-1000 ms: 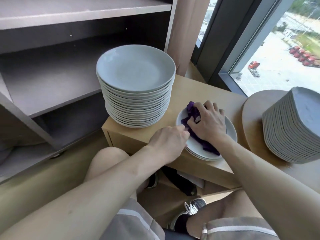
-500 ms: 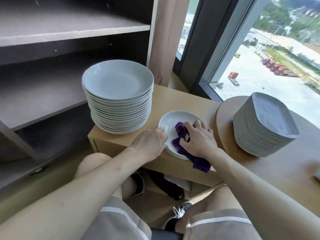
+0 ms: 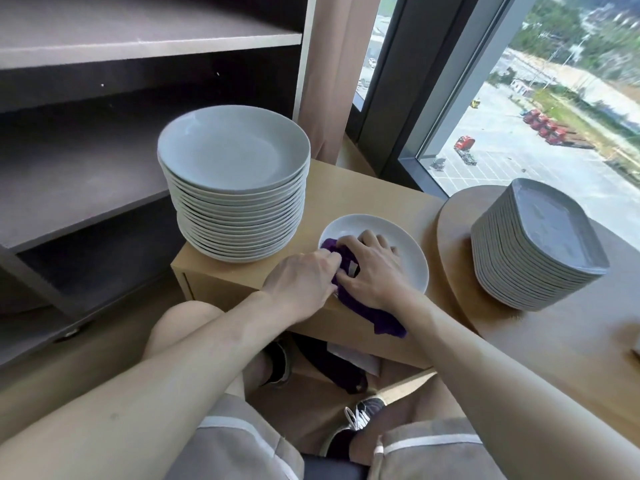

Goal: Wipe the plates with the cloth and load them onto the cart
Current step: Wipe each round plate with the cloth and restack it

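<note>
A small pile of white round plates point(image 3: 398, 244) lies on a low wooden cabinet point(image 3: 346, 199). My right hand point(image 3: 372, 268) presses a purple cloth point(image 3: 356, 308) onto the top plate, fingers curled over the cloth. The cloth's tail hangs over the cabinet's front edge. My left hand point(image 3: 301, 282) grips the near left rim of that plate, with its fingertips hidden against the cloth. A tall stack of white round plates point(image 3: 233, 181) stands just left of them.
A stack of grey square plates point(image 3: 535, 244) sits on a round wooden board point(image 3: 453, 237) at the right. Dark shelves point(image 3: 86, 161) fill the left. A window and curtain are behind. My knees and shoes are below the cabinet.
My right hand has dragged the cloth from the plate's middle toward its near left edge, close to my left hand. The camera has tilted up and shifted, so everything sits lower in view.
</note>
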The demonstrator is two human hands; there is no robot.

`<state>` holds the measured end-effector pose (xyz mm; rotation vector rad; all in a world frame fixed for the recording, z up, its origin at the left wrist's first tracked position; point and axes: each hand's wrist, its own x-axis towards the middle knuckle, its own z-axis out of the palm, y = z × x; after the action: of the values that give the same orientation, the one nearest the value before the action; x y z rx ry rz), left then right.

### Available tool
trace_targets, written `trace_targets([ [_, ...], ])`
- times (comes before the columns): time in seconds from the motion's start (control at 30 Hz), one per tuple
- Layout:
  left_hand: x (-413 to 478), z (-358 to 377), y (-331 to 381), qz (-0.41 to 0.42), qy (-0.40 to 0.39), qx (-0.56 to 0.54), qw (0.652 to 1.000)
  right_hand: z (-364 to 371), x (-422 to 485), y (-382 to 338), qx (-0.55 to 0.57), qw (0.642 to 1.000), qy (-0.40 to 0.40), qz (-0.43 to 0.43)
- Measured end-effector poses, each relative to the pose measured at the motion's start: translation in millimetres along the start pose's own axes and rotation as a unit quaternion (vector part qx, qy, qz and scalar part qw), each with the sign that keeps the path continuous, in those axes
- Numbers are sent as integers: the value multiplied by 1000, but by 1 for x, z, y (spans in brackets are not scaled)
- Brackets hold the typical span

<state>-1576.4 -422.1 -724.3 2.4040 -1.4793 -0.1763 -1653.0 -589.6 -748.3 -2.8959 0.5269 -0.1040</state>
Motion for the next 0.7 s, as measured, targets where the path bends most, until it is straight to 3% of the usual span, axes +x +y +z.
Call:
trace_targets([
  [0.17,-1,0,1,9,17,-7,1000,10,18,0,-29,999,39,15],
  [0.4,-1,-1,0,5,-2,10,1000,16,40,7,-10,989,81,120],
  [0.7,-2,-1,0,24,-4,63,998,5,22,13,-71,983,41,165],
])
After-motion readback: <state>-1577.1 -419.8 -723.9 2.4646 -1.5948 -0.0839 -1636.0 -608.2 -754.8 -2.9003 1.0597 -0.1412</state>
